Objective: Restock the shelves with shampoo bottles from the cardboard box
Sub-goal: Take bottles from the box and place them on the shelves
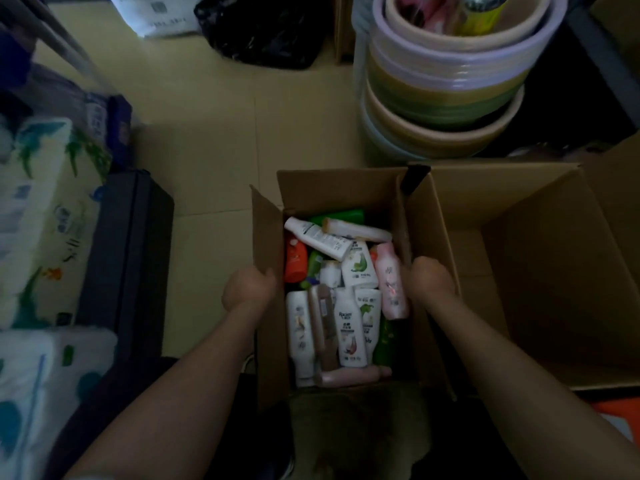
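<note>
1. Holding the cardboard box (268,237) by its two side walls, the person has the left hand (247,289) on the left wall and the right hand (431,282) on the right wall.

2. The fingers of both hands look curled over the top edges of the walls, with the fingertips hidden inside or behind the card. The picture is dim and blurry, so how tight the grip is cannot be told.

3. This two-sided hold likely keeps the box steady, or gets it ready to be lifted or slid, since it is full and heavy-looking.

4. The shampoo bottles (349,327) lie in a pile inside the box, between the two hands. None is in a hand.

5. Near the fingers, the white and pink bottles lie flat with their long sides running away from the person. Their caps seem to point toward the person, but that is not sure.

6. Past the fingers, a white bottle (318,239) lies slanted across the pile, and a green bottle (341,216) lies sideways at the far wall.

7. An open empty box (540,271) sits just beside the right hand.

8. No shelf can be seen for sure.
</note>
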### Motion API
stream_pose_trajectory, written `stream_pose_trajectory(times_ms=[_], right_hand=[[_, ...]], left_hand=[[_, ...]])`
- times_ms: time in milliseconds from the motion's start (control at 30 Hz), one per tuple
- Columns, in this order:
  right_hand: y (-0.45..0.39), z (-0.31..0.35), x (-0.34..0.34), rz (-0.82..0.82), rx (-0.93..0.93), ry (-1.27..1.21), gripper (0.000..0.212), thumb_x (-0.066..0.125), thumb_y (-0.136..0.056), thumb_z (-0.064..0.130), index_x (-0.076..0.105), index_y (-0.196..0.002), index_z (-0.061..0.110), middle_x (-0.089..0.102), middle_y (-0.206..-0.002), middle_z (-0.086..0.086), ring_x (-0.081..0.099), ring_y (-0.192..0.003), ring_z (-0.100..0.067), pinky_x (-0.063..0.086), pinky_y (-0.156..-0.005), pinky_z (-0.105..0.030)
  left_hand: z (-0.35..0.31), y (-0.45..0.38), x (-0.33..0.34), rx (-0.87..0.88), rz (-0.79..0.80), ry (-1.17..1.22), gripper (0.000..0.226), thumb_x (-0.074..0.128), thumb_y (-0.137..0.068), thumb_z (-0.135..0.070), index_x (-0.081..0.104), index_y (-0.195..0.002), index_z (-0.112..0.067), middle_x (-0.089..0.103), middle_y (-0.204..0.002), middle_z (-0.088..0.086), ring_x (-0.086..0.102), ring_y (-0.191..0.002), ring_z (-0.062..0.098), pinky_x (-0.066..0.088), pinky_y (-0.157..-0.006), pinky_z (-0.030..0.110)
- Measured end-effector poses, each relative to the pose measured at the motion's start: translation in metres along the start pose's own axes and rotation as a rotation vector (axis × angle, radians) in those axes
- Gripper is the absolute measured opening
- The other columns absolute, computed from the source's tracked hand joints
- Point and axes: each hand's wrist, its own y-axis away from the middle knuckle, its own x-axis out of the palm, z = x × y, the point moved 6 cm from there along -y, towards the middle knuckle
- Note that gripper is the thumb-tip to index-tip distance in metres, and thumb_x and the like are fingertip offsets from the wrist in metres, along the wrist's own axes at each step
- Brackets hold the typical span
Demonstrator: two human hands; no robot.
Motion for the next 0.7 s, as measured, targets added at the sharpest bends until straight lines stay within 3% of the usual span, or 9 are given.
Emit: stream_pose_trajectory(times_ms=[167,300,400,533,633,700], right_hand=[[0.019,0.005,-0.007,0.16,0.055,0.17,0.03,0.048,-0.1,0.027,0.062,-0.122,0.01,0.061,-0.13,-0.012,0.059,-0.117,-0.028,0.049,-0.086,-0.034],[0.048,-0.014,0.001,0.169,0.062,-0.102,0.042,0.047,-0.1,0.041,0.064,-0.084,0.007,0.064,-0.086,-0.011,0.059,-0.075,-0.024,0.041,-0.06,-0.028],[0.08,-0.028,0.013,0.147,0.096,-0.278,0.045,0.055,-0.098,0.035,0.066,-0.075,-0.001,0.059,-0.067,-0.01,0.057,-0.061,-0.024,0.039,-0.055,-0.028],[0.118,-0.039,0.009,0.16,0.129,-0.291,0.042,0.057,-0.098,0.033,0.068,-0.075,-0.002,0.059,-0.063,-0.008,0.056,-0.056,-0.021,0.038,-0.051,-0.025],[0.144,-0.041,-0.019,0.168,0.111,-0.283,0.039,0.056,-0.098,0.03,0.067,-0.077,-0.001,0.058,-0.064,-0.008,0.056,-0.058,-0.022,0.041,-0.053,-0.026],[0.164,-0.041,-0.046,0.143,0.096,-0.291,0.037,0.058,-0.097,0.028,0.066,-0.074,-0.001,0.056,-0.063,-0.008,0.055,-0.058,-0.022,0.039,-0.053,-0.027]], left_hand=[[-0.007,0.003,0.004,0.128,0.31,-0.223,0.04,0.046,-0.097,-0.038,0.067,-0.12,-0.011,0.062,-0.13,0.013,0.06,-0.115,0.03,0.044,-0.082,0.03],[0.008,0.013,-0.005,0.177,0.315,-0.254,0.041,0.046,-0.098,-0.041,0.07,-0.11,-0.01,0.066,-0.121,0.014,0.063,-0.109,0.032,0.049,-0.084,0.032],[0.032,0.037,-0.016,0.156,0.312,-0.265,0.048,0.046,-0.099,-0.045,0.072,-0.097,-0.004,0.07,-0.11,0.017,0.065,-0.102,0.034,0.051,-0.081,0.033],[0.048,0.079,-0.033,0.116,0.32,-0.221,0.048,0.048,-0.1,-0.042,0.071,-0.087,-0.002,0.071,-0.101,0.019,0.066,-0.094,0.034,0.051,-0.076,0.034],[0.047,0.114,-0.056,0.08,0.305,-0.135,0.048,0.051,-0.099,-0.039,0.06,-0.064,-0.009,0.071,-0.093,0.019,0.065,-0.085,0.032,0.046,-0.068,0.031],[0.045,0.14,-0.079,0.06,0.292,-0.098,0.046,0.053,-0.098,-0.037,0.059,-0.062,-0.009,0.07,-0.091,0.018,0.064,-0.084,0.032,0.042,-0.065,0.03]])
